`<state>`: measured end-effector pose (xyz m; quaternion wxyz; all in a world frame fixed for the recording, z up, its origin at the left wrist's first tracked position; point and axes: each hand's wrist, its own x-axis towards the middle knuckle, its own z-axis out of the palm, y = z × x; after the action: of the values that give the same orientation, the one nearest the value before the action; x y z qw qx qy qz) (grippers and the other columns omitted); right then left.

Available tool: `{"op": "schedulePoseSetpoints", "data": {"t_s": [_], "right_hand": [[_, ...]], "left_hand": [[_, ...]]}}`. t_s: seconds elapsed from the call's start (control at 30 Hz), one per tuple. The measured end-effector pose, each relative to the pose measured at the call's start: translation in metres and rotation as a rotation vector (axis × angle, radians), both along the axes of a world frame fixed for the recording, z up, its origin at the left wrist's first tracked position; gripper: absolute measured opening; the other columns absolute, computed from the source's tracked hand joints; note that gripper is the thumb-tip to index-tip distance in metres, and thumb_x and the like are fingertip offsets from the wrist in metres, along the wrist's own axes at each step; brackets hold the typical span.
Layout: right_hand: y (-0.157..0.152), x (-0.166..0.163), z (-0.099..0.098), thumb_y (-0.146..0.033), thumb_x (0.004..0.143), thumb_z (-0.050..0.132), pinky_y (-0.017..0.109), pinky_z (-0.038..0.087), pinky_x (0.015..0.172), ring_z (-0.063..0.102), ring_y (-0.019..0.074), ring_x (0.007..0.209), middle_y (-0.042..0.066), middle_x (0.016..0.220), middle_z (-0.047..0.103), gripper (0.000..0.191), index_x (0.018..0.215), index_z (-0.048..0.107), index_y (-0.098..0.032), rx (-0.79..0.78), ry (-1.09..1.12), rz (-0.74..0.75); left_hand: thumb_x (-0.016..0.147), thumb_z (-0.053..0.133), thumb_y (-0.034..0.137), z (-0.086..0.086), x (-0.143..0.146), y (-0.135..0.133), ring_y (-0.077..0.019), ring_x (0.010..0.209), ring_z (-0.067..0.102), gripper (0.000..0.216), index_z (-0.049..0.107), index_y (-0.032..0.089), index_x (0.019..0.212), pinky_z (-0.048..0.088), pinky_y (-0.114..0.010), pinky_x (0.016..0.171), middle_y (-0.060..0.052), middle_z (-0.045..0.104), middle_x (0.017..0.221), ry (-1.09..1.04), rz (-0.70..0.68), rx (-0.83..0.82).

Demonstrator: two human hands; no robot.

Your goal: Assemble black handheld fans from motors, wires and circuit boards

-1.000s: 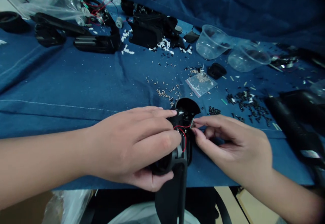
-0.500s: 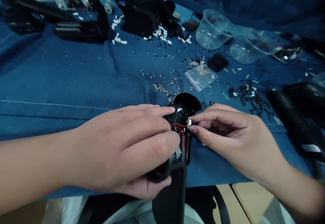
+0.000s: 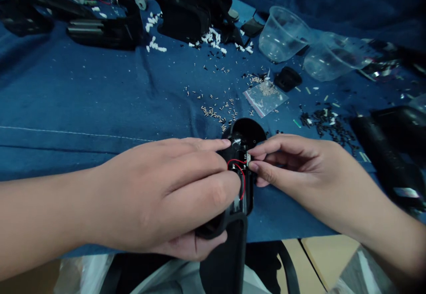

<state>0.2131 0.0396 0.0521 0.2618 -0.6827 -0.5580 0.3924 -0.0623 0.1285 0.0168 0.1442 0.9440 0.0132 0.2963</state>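
Observation:
My left hand (image 3: 186, 192) is wrapped over a black plastic housing (image 3: 248, 129) with a long flat handle-like part (image 3: 224, 254) reaching down toward my lap. Its index finger lies along the upper end, and the palm hides much of the inside. Red wires (image 3: 242, 176) curve out of the open housing. Between thumb and forefinger, my right hand (image 3: 296, 160) pinches a small circuit board (image 3: 248, 158) with a silvery part, at the housing's right edge. The wires run up to this board.
Loose small screws (image 3: 213, 112) lie just beyond the housing, beside a small zip bag (image 3: 265, 97). Farther back are white plastic bits (image 3: 213, 38), black shells (image 3: 183, 18) and clear plastic cups (image 3: 282, 34). Dark screws (image 3: 322, 121) and black parts (image 3: 382, 152) lie to the right.
The small board has tilted a little and sits closer against the housing, my right fingers moving with it. The left hand keeps its hold; the whole view has shifted slightly.

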Motion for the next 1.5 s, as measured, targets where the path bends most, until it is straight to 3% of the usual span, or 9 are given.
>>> {"op": "schedulePoseSetpoints", "data": {"t_s": [0.17, 0.37, 0.5, 0.63, 0.83, 1.03, 1.1, 1.27, 1.5], "right_hand": [[0.003, 0.001, 0.004, -0.046, 0.099, 0.082, 0.013, 0.066, 0.067, 0.08, 0.0115, 0.071, 0.004, 0.095, 0.082, 0.021, 0.096, 0.091, -0.026, 0.082, -0.051, 0.104], [0.005, -0.004, -0.003, -0.052, 0.093, 0.087, 0.013, 0.062, 0.058, 0.078, 0.0133, 0.064, 0.005, 0.083, 0.079, 0.031, 0.089, 0.087, -0.021, 0.049, -0.08, -0.003], [0.011, -0.003, -0.007, -0.055, 0.083, 0.096, 0.017, 0.062, 0.055, 0.072, 0.0131, 0.059, 0.003, 0.074, 0.072, 0.046, 0.083, 0.071, -0.016, -0.091, 0.073, -0.074], [0.023, 0.001, -0.007, -0.044, 0.07, 0.105, 0.022, 0.068, 0.059, 0.07, 0.0115, 0.065, 0.001, 0.091, 0.071, 0.053, 0.099, 0.07, -0.017, -0.23, 0.265, -0.082], [0.033, 0.006, -0.003, -0.043, 0.077, 0.101, 0.02, 0.066, 0.063, 0.066, 0.0093, 0.07, 0.001, 0.092, 0.069, 0.044, 0.091, 0.07, -0.016, -0.341, 0.241, 0.022], [0.029, 0.003, -0.001, -0.047, 0.084, 0.097, 0.016, 0.062, 0.063, 0.061, 0.0068, 0.069, -0.001, 0.086, 0.064, 0.044, 0.091, 0.066, -0.016, -0.303, 0.284, 0.06], [0.026, 0.003, 0.0, -0.047, 0.09, 0.094, 0.015, 0.061, 0.066, 0.063, 0.0071, 0.071, -0.001, 0.086, 0.065, 0.041, 0.098, 0.069, -0.016, -0.289, 0.316, 0.078], [0.017, 0.005, -0.001, -0.048, 0.101, 0.083, 0.021, 0.067, 0.079, 0.073, 0.0095, 0.085, 0.007, 0.116, 0.076, 0.038, 0.122, 0.073, -0.017, -0.297, 0.455, 0.085], [0.029, 0.007, -0.001, -0.042, 0.097, 0.088, 0.027, 0.07, 0.078, 0.076, 0.0135, 0.085, 0.004, 0.104, 0.074, 0.054, 0.138, 0.061, -0.019, -0.458, 0.747, 0.095]], "left_hand": [[0.113, 0.058, 0.038, 0.0, 0.002, -0.005, -0.0248, 0.12, 0.084, 0.029, 0.065, 0.017, 0.131, 0.06, -0.043, 0.132, -0.009, 0.086, 0.116, 0.005, 0.016, -0.002], [0.112, 0.06, 0.036, 0.0, 0.002, -0.007, -0.0254, 0.119, 0.083, 0.028, 0.069, 0.014, 0.125, 0.059, -0.04, 0.133, -0.009, 0.084, 0.111, 0.018, 0.023, 0.005], [0.112, 0.059, 0.034, 0.001, 0.0, -0.007, -0.0249, 0.117, 0.083, 0.023, 0.074, 0.016, 0.112, 0.055, -0.04, 0.135, -0.007, 0.084, 0.11, 0.07, 0.024, 0.007], [0.112, 0.058, 0.031, 0.001, 0.002, -0.006, -0.025, 0.115, 0.084, 0.025, 0.076, 0.014, 0.108, 0.058, -0.039, 0.132, -0.009, 0.084, 0.109, 0.067, 0.029, -0.008], [0.114, 0.059, 0.035, 0.0, 0.0, -0.006, -0.0262, 0.119, 0.084, 0.028, 0.075, 0.013, 0.112, 0.06, -0.042, 0.13, -0.01, 0.085, 0.113, 0.074, 0.035, -0.027], [0.114, 0.058, 0.035, -0.002, -0.001, -0.005, -0.0252, 0.122, 0.084, 0.027, 0.072, 0.013, 0.117, 0.058, -0.04, 0.131, -0.01, 0.086, 0.113, 0.057, 0.076, 0.001], [0.112, 0.06, 0.035, -0.005, 0.0, -0.004, -0.0257, 0.122, 0.085, 0.025, 0.071, 0.013, 0.117, 0.059, -0.041, 0.13, -0.01, 0.086, 0.112, 0.047, 0.085, -0.004], [0.107, 0.066, 0.036, -0.01, 0.003, 0.0, -0.0254, 0.12, 0.085, 0.026, 0.068, 0.016, 0.123, 0.065, -0.042, 0.123, -0.009, 0.086, 0.114, 0.002, 0.063, -0.051], [0.106, 0.065, 0.04, -0.008, 0.001, 0.004, -0.0243, 0.126, 0.084, 0.032, 0.067, 0.019, 0.13, 0.067, -0.037, 0.119, -0.009, 0.087, 0.119, -0.039, 0.062, -0.008]]}}
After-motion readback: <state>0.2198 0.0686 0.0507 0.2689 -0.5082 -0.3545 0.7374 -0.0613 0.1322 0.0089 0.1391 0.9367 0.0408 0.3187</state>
